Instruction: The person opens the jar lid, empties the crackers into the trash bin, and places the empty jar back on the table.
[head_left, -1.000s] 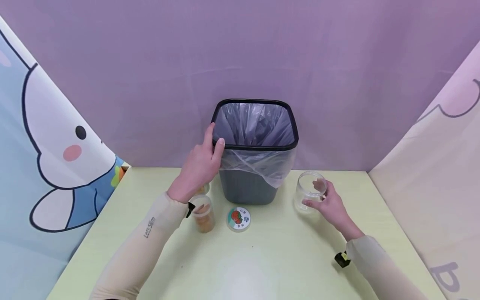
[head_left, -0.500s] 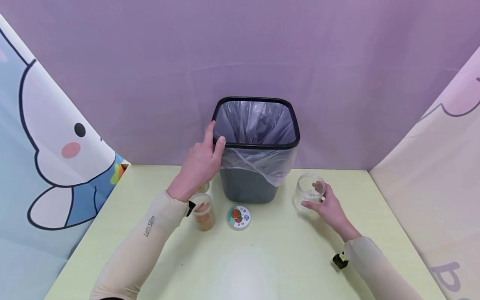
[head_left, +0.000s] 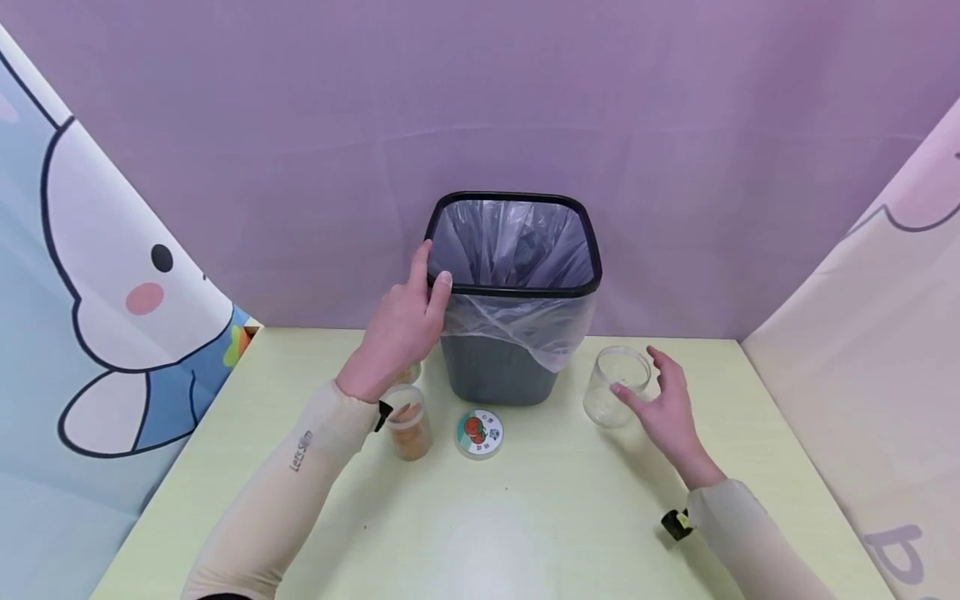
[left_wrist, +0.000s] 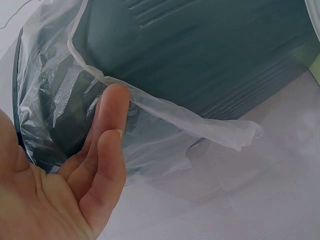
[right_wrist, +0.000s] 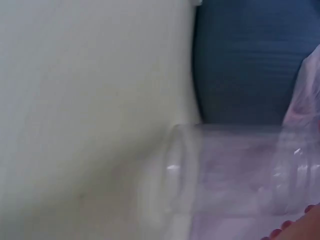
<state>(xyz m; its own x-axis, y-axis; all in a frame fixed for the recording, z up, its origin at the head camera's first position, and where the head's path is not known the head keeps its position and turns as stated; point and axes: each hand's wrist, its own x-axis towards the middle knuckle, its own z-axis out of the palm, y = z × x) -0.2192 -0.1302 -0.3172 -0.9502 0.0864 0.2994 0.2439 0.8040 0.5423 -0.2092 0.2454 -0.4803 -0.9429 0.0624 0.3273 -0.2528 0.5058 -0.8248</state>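
A grey trash bin (head_left: 495, 367) with a black rim and a clear plastic liner (head_left: 517, 242) stands at the back of the table. My left hand (head_left: 401, 329) holds its front left corner, thumb and index finger at the rim. In the left wrist view, other fingers (left_wrist: 112, 130) lie against the liner outside the bin. Right of the bin stands a clear, lidless jar (head_left: 611, 400), upright and see-through. Beside it my right hand (head_left: 667, 412) is spread, thumb and fingers apart; the thumb overlaps the jar, and contact there cannot be told.
A clear cup (head_left: 408, 429) with orange-brown contents stands left of the bin, with another container (head_left: 408, 375) partly hidden behind my left wrist. A round lid (head_left: 478, 433) with a tomato picture lies before the bin. Purple cloth (head_left: 510, 100) rises behind.
My right hand has let go of the jar, its fingers spreading off to the right. The jar stands nearly where it was. My left hand stays on the bin.
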